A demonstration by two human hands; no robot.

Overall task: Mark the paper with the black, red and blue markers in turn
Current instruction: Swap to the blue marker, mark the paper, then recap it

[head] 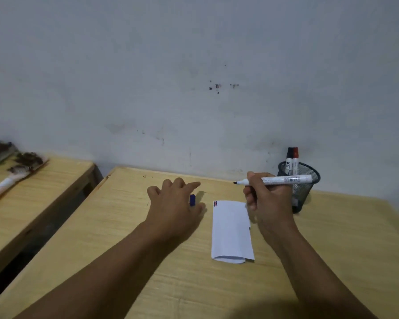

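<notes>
A folded white paper point(231, 229) lies on the wooden table point(115, 226), with short black, red and blue strokes at its top left corner point(215, 204). My right hand point(268, 201) holds an uncapped white marker point(283, 180) level above the paper, tip pointing left. My left hand point(174, 203) hovers left of the paper with fingers spread, over a blue cap point(192, 200); whether it touches the cap I cannot tell. The black marker point(289, 160) and the red marker point(295, 160) stand capped in a mesh cup point(306, 180) behind my right hand.
A second wooden table point(44, 180) stands to the left across a dark gap, with a dirty brush point(7, 180) on it. A grey wall rises just behind both tables.
</notes>
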